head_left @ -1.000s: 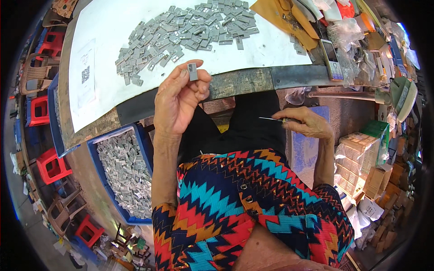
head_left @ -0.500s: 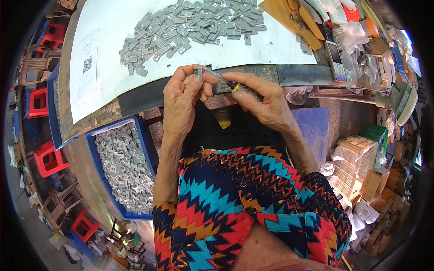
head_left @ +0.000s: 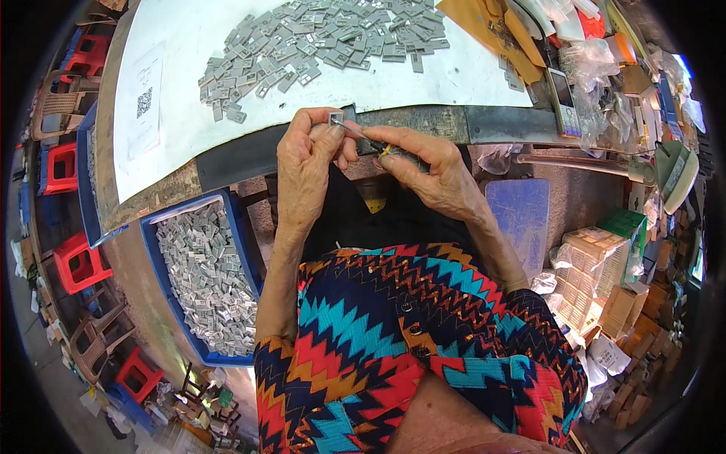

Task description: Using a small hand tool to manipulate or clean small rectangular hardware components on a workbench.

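My left hand (head_left: 306, 163) pinches a small grey metal piece (head_left: 335, 118) between thumb and fingertips, just in front of the table's near edge. My right hand (head_left: 427, 166) holds a thin pointed tool (head_left: 370, 140) with a yellow spot on it, its tip touching the small piece. Both hands meet above my lap. Several more grey pieces (head_left: 318, 34) lie heaped on the white sheet (head_left: 166, 129) on the table beyond my hands.
A blue crate (head_left: 242, 227) full of grey pieces stands low at my left. A phone (head_left: 563, 91), plastic bags and envelopes crowd the table's right end. Cardboard boxes (head_left: 597, 265) are stacked at the right; red stools (head_left: 76, 261) stand at the far left.
One second ago my hands were apart, the right one held low beside me. It has come up to the left hand, and the tool's tip now meets the piece.
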Demonstrator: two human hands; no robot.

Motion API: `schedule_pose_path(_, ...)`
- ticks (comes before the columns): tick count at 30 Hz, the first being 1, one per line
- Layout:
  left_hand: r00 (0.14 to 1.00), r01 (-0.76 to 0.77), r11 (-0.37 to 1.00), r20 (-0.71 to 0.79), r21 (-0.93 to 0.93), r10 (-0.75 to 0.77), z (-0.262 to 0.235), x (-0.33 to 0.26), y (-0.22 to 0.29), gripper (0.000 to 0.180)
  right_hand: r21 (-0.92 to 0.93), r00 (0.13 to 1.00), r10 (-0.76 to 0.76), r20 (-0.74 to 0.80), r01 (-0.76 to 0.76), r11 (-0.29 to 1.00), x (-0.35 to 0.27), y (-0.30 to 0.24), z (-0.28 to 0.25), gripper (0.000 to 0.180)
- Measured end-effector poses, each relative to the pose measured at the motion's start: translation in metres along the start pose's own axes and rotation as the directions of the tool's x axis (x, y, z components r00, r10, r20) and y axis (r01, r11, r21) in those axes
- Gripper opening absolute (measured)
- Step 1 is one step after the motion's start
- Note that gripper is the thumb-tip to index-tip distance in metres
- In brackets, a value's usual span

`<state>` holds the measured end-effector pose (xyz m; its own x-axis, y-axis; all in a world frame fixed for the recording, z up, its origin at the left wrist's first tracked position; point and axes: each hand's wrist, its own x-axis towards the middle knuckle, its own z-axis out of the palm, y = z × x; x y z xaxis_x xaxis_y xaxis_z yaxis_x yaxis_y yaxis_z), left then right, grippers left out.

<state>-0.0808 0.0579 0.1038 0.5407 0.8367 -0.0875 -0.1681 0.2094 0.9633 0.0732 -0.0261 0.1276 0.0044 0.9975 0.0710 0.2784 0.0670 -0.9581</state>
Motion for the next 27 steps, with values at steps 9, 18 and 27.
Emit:
schedule_pose_path(9, 0.998, -0.051, 0.980, -0.031, 0.191, 0.058, 0.000, -0.003, 0.000, 0.011, -0.069, 0.991, -0.127, -0.040, 0.124, 0.990, -0.001, 0.007, 0.005, 0.035)
schedule_pose_path(18, 0.929, -0.244, 0.688, -0.040, 0.683, 0.369, 0.005, -0.005, -0.004, 0.008, -0.448, 0.968, -0.235, -0.083, 0.174, 0.877, -0.008, 0.001, 0.023, 0.035)
schedule_pose_path(27, 0.870, -0.355, 0.610, 0.012, 0.709, 0.493, 0.002, -0.005, -0.015, 0.017, -0.147, 0.973, -0.174, -0.153, 0.152, 0.977, -0.007, 0.005, 0.026, 0.033)
